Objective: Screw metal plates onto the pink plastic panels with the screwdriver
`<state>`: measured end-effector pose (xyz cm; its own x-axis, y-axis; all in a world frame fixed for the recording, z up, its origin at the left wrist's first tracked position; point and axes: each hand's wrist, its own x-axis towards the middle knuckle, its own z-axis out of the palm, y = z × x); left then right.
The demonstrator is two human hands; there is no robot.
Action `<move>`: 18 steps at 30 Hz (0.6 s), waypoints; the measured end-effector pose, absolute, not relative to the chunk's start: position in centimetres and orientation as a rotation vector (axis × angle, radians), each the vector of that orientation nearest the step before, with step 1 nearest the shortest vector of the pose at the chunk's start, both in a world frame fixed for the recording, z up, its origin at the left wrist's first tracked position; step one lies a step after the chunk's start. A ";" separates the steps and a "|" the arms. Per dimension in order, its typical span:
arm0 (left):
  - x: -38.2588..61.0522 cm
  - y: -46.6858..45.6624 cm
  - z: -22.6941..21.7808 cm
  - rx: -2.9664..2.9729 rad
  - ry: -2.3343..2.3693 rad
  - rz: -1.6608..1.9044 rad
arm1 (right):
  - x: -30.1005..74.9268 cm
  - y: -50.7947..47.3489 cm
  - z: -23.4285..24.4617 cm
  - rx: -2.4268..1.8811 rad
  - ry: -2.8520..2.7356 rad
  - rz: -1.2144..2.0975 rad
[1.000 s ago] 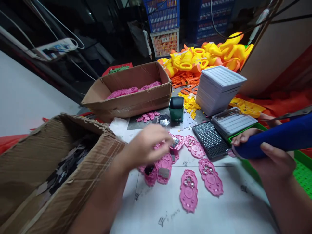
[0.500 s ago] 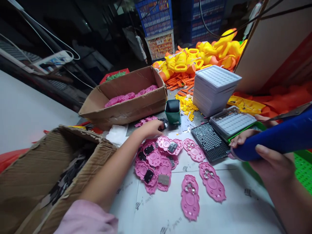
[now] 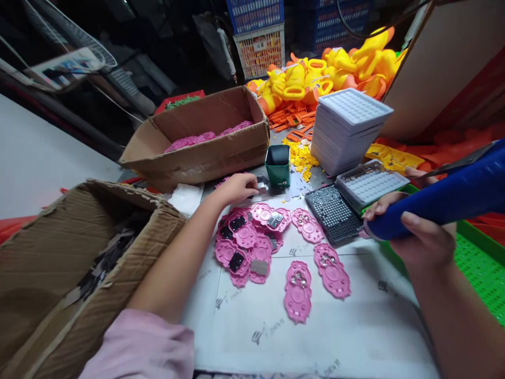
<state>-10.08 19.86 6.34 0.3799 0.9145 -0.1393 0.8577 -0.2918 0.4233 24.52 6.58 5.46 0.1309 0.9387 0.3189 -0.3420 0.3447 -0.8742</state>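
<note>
My left hand (image 3: 238, 188) reaches across the table with curled fingers, at a few small black and silvery pieces (image 3: 262, 184) beside a green cup (image 3: 278, 166). What its fingertips grip is hidden. My right hand (image 3: 424, 234) is wrapped round a large blue, rounded tool (image 3: 442, 202) with a narrow pinkish tip pointing left; a dark metal blade (image 3: 469, 159) lies along it. Between my arms, pink plastic plates (image 3: 245, 236) are heaped, several with black or grey squares on them. Three more pink plates (image 3: 298, 302) lie apart, with shiny metal bits on them.
A dark perforated tray (image 3: 335, 215) sits beside a white tray (image 3: 371, 181). Behind them rises a stack of white trays (image 3: 347, 139). Cardboard boxes (image 3: 205, 163) stand to the left and back. Yellow toy parts (image 3: 294, 84) are piled behind; a green basket (image 3: 479, 268) is at right.
The view has tilted down, so the scene sits higher in it. My left hand has shifted slightly, baring more of the silvery pieces. My right hand still holds the blue tool.
</note>
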 end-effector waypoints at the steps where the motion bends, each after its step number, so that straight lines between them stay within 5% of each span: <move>1: -10.2 19.5 6.8 2.187 1.524 0.247 | 24.5 6.6 5.5 -0.735 -1.032 1.062; 9: -7.7 11.1 9.2 2.015 1.346 0.721 | 24.5 6.9 6.0 -0.714 -1.040 0.976; 18: -4.4 3.0 7.7 1.941 1.111 0.618 | 24.3 7.2 6.0 -0.759 -1.022 0.961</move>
